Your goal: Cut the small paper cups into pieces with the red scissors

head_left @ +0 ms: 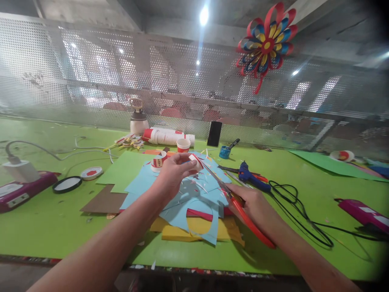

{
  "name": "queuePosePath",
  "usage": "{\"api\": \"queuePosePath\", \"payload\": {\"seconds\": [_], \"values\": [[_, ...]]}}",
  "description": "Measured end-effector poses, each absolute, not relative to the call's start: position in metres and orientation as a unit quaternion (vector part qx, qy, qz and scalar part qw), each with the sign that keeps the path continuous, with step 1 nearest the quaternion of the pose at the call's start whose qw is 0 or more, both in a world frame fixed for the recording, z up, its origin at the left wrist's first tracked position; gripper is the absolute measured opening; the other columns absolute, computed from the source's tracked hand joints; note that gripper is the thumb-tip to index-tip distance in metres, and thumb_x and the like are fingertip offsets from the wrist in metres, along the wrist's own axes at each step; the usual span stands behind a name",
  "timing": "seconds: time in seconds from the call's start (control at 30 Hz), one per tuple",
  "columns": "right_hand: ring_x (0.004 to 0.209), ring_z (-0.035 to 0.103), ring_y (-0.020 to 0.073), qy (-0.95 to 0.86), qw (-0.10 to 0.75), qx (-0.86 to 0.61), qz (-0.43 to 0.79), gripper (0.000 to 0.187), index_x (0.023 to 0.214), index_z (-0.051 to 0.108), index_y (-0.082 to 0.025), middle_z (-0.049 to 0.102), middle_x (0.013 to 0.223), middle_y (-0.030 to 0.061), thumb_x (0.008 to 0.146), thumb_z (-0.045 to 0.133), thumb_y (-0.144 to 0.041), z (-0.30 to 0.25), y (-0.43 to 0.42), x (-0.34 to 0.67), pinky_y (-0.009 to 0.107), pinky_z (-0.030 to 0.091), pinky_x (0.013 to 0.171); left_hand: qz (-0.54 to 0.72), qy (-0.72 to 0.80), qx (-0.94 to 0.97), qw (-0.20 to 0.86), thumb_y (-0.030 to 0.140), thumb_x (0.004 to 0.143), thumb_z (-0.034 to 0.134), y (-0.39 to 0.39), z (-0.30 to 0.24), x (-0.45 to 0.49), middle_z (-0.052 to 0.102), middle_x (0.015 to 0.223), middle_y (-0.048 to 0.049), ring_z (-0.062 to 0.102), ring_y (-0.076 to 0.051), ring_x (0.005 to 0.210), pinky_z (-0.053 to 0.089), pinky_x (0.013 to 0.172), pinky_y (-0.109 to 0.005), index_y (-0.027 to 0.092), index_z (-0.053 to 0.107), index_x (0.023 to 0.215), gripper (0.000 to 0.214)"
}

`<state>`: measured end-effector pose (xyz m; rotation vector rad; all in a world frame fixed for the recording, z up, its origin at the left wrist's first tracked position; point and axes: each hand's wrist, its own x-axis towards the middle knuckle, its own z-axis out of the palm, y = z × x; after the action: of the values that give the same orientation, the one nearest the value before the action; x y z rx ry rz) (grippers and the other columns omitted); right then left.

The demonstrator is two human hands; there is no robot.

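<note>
My left hand pinches a small red-and-white paper cup piece above the layered sheets. Red-handled scissors are gripped in my right hand, their blades pointing up and left toward the piece. Whether the blades touch it I cannot tell. Under both hands lies light blue paper, strewn with small white scraps and with a rounded hole cut near its front. Just beyond my left hand stand a cut red-and-white cup and a whole paper cup.
A blue glue gun with a black cable lies to the right. Purple power strips sit at both sides. Behind are stacked paper cups, a phone and a blue tape roll. A paper flower hangs above.
</note>
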<state>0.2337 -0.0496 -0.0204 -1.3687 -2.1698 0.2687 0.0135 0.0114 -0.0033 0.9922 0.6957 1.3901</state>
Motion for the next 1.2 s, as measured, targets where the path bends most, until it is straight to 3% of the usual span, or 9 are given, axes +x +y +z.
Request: {"api": "queuePosePath", "payload": {"seconds": [0.23,0.5,0.83,1.03,1.2], "values": [[0.099,0.07,0.0286,-0.808,0.286,-0.504,0.108,0.026,0.103,0.073,-0.022,0.076,0.091,0.0051,0.086,0.054,-0.022,-0.0188,-0.0524,0.2315,0.038,0.054,0.087,0.617,0.277,0.39,0.625,0.014,0.067,0.079,0.0115,-0.0021,0.0141,0.071,0.084,-0.0123,0.071,-0.024,0.082,0.053,0.087,-0.044,0.01,0.062,0.09,0.029],[0.1,0.069,0.0308,-0.811,0.295,-0.493,0.11,0.033,0.109,0.072,-0.015,0.074,0.108,0.0116,0.082,0.053,-0.018,-0.02,-0.0485,0.2313,0.038,0.055,0.08,0.619,0.282,0.387,0.623,0.014,0.066,0.081,0.0121,-0.0021,0.013,0.071,0.088,-0.0133,0.071,-0.024,0.084,0.053,0.089,-0.043,0.009,0.061,0.096,0.036],[0.109,0.063,0.0309,-0.802,0.294,-0.503,0.134,0.024,0.102,0.07,-0.019,0.071,0.09,0.0072,0.085,0.053,-0.02,-0.0184,-0.0505,0.2311,0.046,0.047,0.098,0.609,0.271,0.407,0.624,0.016,0.066,0.082,0.0124,-0.0044,0.0125,0.069,0.089,-0.0129,0.07,-0.024,0.081,0.055,0.082,-0.044,0.01,0.061,0.098,0.038],[0.104,0.066,0.031,-0.804,0.299,-0.498,0.125,0.022,0.097,0.071,-0.018,0.073,0.09,0.0073,0.085,0.053,-0.02,-0.0184,-0.0509,0.2311,0.044,0.05,0.092,0.609,0.266,0.404,0.628,0.016,0.066,0.083,0.0109,-0.0034,0.0129,0.07,0.091,-0.0136,0.07,-0.024,0.083,0.055,0.083,-0.044,0.01,0.062,0.096,0.037],[0.098,0.069,0.0289,-0.811,0.307,-0.484,0.12,0.035,0.113,0.071,-0.017,0.075,0.101,0.0081,0.083,0.054,-0.019,-0.0212,-0.0496,0.2312,0.036,0.055,0.081,0.61,0.272,0.406,0.624,0.016,0.065,0.083,0.0109,-0.0024,0.0135,0.07,0.091,-0.0144,0.07,-0.025,0.084,0.055,0.083,-0.043,0.01,0.062,0.095,0.037]]}}
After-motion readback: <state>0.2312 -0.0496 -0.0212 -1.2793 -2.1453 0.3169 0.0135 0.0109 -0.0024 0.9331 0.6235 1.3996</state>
